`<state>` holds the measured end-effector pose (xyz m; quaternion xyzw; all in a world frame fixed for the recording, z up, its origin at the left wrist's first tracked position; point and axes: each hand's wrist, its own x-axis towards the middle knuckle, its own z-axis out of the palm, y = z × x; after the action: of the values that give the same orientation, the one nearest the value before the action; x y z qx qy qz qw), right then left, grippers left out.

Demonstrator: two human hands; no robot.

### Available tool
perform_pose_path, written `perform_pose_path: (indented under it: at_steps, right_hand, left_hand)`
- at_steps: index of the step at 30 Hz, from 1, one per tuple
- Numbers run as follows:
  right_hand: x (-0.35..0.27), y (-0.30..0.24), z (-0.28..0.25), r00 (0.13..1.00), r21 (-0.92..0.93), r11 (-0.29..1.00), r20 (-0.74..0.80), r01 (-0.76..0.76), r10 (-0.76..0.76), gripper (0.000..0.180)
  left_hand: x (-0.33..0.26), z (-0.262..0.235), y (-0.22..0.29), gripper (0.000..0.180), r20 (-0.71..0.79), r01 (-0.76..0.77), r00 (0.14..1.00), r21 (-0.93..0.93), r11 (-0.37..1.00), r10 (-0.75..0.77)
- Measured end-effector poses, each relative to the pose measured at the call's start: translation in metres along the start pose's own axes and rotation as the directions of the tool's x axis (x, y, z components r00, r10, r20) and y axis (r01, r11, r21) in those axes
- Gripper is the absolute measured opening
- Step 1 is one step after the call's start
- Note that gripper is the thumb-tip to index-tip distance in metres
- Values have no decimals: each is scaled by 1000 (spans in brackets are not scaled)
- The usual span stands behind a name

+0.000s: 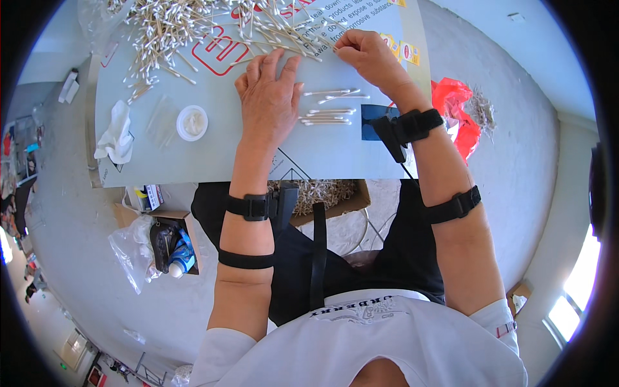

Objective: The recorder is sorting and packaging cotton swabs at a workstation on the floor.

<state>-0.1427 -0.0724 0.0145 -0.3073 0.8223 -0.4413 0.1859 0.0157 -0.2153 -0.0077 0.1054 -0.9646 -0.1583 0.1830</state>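
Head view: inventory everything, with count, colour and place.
Flat table: one, pale grey, upper centre
Cotton swab pile: uncountable sticks, white-tipped, table's far side
Separated cotton swabs: several, white-tipped, table's middle
Round tub: one, white, table's left half
Crumpled tissue: one, white, table's left
Rectangular patch: one, dark blue, table's right
Small stickers: several, yellow, table's far right
Crumpled plastic bag: one, red, beyond table's right
Cardboard swab box: one, brown, below table's near edge
White-capped bottle: one, blue, lower left
Straps: four, black, forearms
Left hand: one, bare, pile's near edge
Right hand: one, bare, pile's right

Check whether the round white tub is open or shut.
Open: no lid covers the round white tub; pale contents show inside.
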Motion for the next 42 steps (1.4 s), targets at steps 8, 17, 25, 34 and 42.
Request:
perform_pose_path:
  at_steps: [8,17,25,34,42]
  right_hand:
    - [-17,-2,4,990,-147,981,75,126,-116,11]
    - [-27,-3,11,943,-385,861,103,331,-317,23]
    - [-30,1,6,948,-272,908,90,317,-305,2]
    - [-40,-3,9,945,-309,893,77,326,-318,1]
    - [-42,-3,9,951,-288,907,100,308,-291,2]
  left_hand:
    - [1,-1,-1,48,-52,-9,999,-55,998,6]
    - [1,-1,5,58,-42,-37,999,-59,998,35]
    - [3,-1,-3,52,-124,29,991,-81,996,-39]
    - [2,0,-4,51,-108,23,994,8,1000,-22]
    - [0,2,5,45,-11,-20,1000,-6,1000,20]
